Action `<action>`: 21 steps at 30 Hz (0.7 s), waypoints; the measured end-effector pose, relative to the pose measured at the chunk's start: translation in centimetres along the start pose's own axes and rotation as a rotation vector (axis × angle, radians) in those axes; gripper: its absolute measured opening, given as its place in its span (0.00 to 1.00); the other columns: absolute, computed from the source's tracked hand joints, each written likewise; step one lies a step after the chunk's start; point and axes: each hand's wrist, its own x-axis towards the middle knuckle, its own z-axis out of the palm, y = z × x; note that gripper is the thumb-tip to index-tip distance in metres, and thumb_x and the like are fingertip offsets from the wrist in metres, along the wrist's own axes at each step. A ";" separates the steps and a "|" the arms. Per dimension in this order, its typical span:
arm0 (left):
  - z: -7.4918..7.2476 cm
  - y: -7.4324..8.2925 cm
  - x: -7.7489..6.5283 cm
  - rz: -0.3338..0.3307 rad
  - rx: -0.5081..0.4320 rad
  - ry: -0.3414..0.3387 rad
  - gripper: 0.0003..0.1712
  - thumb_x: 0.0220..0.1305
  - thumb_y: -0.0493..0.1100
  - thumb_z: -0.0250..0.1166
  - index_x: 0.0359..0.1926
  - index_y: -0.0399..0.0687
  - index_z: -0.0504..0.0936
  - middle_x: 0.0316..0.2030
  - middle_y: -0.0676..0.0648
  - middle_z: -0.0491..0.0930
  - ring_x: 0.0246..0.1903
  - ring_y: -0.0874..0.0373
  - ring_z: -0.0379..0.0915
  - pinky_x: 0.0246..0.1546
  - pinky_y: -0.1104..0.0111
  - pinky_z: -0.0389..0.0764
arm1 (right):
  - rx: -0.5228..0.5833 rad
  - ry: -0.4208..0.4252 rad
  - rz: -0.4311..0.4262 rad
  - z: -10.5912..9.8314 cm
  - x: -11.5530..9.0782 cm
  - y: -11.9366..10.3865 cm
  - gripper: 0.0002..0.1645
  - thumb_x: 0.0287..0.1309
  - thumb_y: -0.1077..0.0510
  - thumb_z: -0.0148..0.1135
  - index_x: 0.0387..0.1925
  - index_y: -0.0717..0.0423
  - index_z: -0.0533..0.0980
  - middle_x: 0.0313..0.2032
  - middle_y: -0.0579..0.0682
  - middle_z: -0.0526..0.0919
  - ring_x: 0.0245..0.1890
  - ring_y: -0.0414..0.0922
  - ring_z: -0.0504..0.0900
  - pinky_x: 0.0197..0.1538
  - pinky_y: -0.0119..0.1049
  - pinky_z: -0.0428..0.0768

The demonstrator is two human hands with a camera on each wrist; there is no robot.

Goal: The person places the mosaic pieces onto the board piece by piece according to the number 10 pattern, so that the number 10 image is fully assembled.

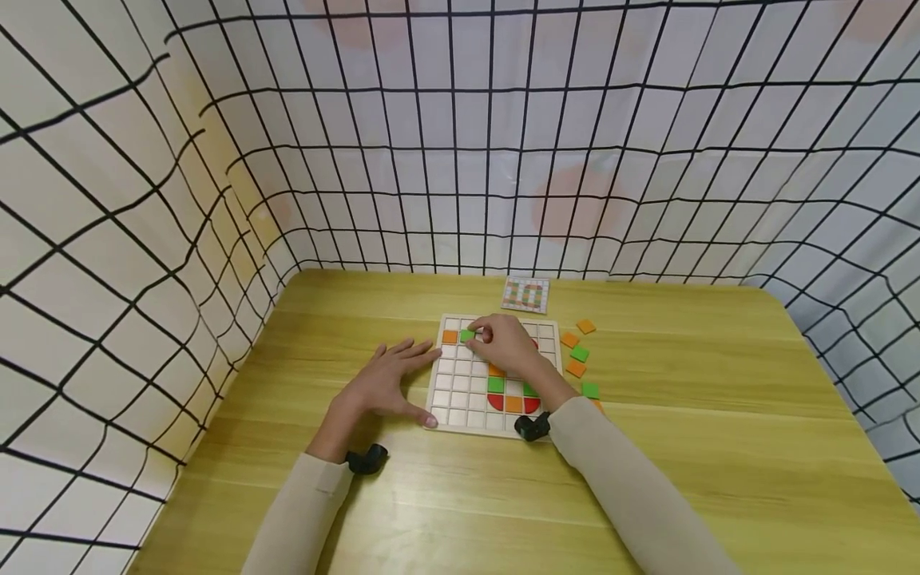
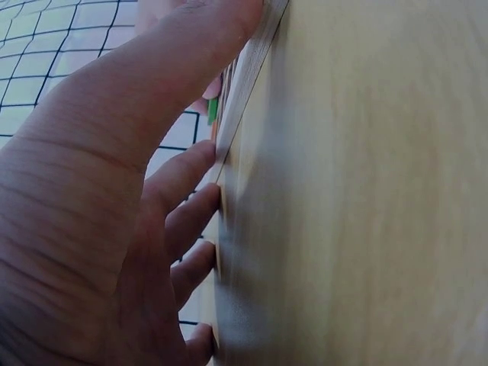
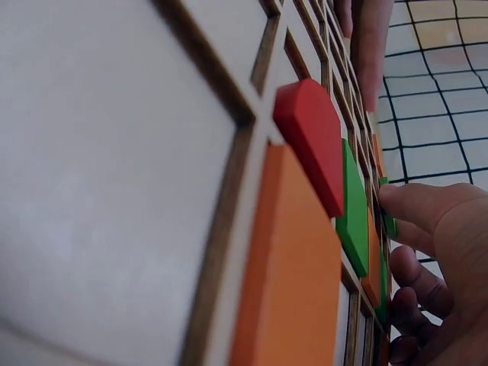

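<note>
"Remote desk, what lies where?"

"On my feed, the grid board (image 1: 460,383) lies on the table (image 1: 719,439), a card (image 1: 525,295) behind it, loose tiles (image 1: 576,368) along its right, netting (image 1: 453,152) behind the table and on both sides."

"And the hands?"

"I see the left hand (image 1: 388,379) at the board's left edge, the right hand (image 1: 506,345) over its back rows, at a gripped tile (image 1: 466,335) just right of another tile (image 1: 450,336)."

Right hand (image 1: 507,343) blocks upper-middle board (image 1: 474,434) (lower-left cells (image 1: 458,399) free).
</note>
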 end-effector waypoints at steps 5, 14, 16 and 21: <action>-0.1 0.1 0.0 -0.004 -0.004 0.004 0.71 0.37 0.82 0.75 0.81 0.67 0.58 0.82 0.54 0.52 0.82 0.44 0.40 0.77 0.34 0.40 | -0.008 0.000 -0.010 0.0 0.0 -0.1 0.19 0.65 0.48 0.69 0.54 0.49 0.86 0.20 0.45 0.73 0.18 0.40 0.64 0.27 0.34 0.64; -0.1 0.2 0.1 -0.008 0.011 -0.004 0.71 0.37 0.82 0.75 0.81 0.67 0.58 0.82 0.54 0.52 0.82 0.44 0.41 0.77 0.34 0.41 | -0.041 -0.023 -0.024 0.1 0.2 0.1 0.20 0.65 0.47 0.69 0.56 0.47 0.86 0.17 0.44 0.70 0.16 0.40 0.63 0.24 0.33 0.63; -0.1 0.2 0.1 -0.008 0.014 -0.004 0.71 0.37 0.82 0.75 0.81 0.67 0.59 0.82 0.54 0.52 0.82 0.44 0.41 0.77 0.34 0.41 | -0.051 -0.026 -0.026 0.0 0.1 0.1 0.21 0.65 0.47 0.70 0.57 0.47 0.86 0.17 0.45 0.71 0.17 0.40 0.64 0.25 0.33 0.63; -0.1 0.4 0.1 -0.004 0.019 -0.003 0.71 0.37 0.83 0.74 0.81 0.67 0.59 0.82 0.54 0.52 0.82 0.44 0.41 0.77 0.34 0.42 | -0.027 -0.013 -0.021 -0.2 -0.1 -0.1 0.20 0.64 0.48 0.71 0.56 0.49 0.86 0.20 0.47 0.73 0.19 0.42 0.66 0.27 0.34 0.64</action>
